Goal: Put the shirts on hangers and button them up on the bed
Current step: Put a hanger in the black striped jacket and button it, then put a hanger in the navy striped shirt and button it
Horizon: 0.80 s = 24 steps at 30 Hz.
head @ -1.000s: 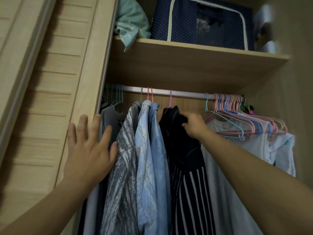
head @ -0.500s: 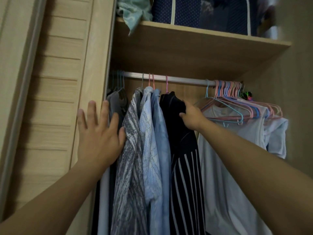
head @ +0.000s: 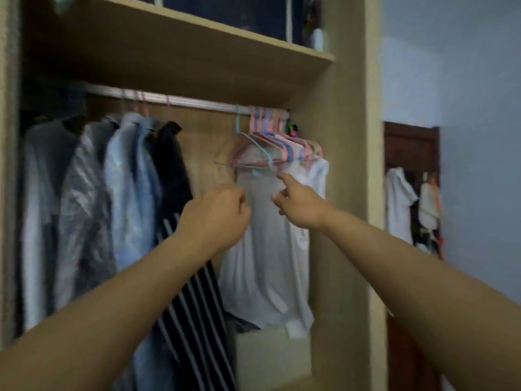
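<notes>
On the rail (head: 197, 101) under the shelf (head: 180, 49): shirts (head: 132, 187) at left, empty hangers (head: 277, 142) bunched at right w/ a garment (head: 267, 249) below them. Both hands in front, betw. the two groups: left hand (head: 217, 218), right hand (head: 301, 206).

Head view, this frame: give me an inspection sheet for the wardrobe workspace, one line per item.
Surface: wardrobe rail under a wooden shelf; no bed in view.
Job's things: bunch of empty pink and blue hangers at the rail's right end; hung shirts on the left, with a dark striped garment beside them.
Clutter: white garment hanging under the empty hangers; dark storage box on the shelf.
Grippers: left hand curled, holding nothing visible; right hand reaching with forefinger extended just below the hangers, contact unclear through blur.
Cables: nothing seen.
Surroundings: blue wall, dark door with clothes hung on it.
</notes>
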Available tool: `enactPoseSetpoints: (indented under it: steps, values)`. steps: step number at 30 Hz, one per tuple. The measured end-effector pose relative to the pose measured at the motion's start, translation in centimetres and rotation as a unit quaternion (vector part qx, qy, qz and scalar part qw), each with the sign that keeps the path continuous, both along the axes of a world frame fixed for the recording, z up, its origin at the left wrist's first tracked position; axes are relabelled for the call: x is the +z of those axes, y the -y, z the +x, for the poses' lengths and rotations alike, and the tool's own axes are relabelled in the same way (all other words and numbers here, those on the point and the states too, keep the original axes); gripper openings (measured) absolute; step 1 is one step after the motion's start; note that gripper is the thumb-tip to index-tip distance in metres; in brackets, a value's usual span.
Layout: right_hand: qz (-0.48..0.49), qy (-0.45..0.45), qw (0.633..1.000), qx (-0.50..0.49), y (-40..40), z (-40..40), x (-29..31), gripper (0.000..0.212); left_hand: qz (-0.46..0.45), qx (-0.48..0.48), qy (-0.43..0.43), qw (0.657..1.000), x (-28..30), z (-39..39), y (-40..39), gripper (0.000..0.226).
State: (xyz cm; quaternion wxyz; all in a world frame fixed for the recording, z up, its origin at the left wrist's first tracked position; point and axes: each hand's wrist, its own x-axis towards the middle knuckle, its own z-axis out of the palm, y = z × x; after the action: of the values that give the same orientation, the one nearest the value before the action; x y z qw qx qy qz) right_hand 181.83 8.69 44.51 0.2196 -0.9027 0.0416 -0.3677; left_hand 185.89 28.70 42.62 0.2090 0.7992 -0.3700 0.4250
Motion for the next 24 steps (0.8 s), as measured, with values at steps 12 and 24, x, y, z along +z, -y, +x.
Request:
enactPoseSetpoints:
  steps: [12, 24]
  values:
    - [0.136, -0.086, 0.938, -0.308, 19.1, -47.7, -24.2, 0.035, 0.162, -0.422, -0.198, 0.87, -20.2, -36.0, 33.0, 0.017]
    - [0.406, 0.071, 0.57, -0.711, 10.9, -89.2, -43.8, 0.023, 0.44, -0.69, -0.154, 0.554, -36.5, -79.3, 42.1, 0.017]
